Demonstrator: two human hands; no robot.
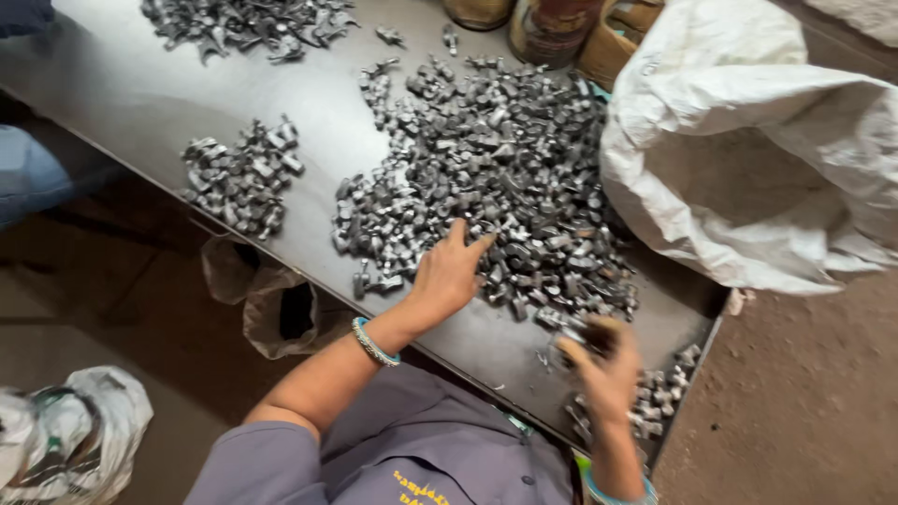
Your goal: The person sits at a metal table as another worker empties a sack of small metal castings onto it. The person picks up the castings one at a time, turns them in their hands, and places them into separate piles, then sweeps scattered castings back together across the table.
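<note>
A large heap of small grey metal parts covers the middle of a dark metal table. My left hand, with a beaded bangle at the wrist, lies palm down on the heap's near edge, its fingers spread over the parts. Near the table's front corner my right hand is blurred and closed around a few metal parts. Just beyond it lies a small cluster of parts.
A smaller pile of parts lies to the left and another pile at the far edge. A big white sack sags open on the right. Jars and a basket stand behind. Bags hang under the table.
</note>
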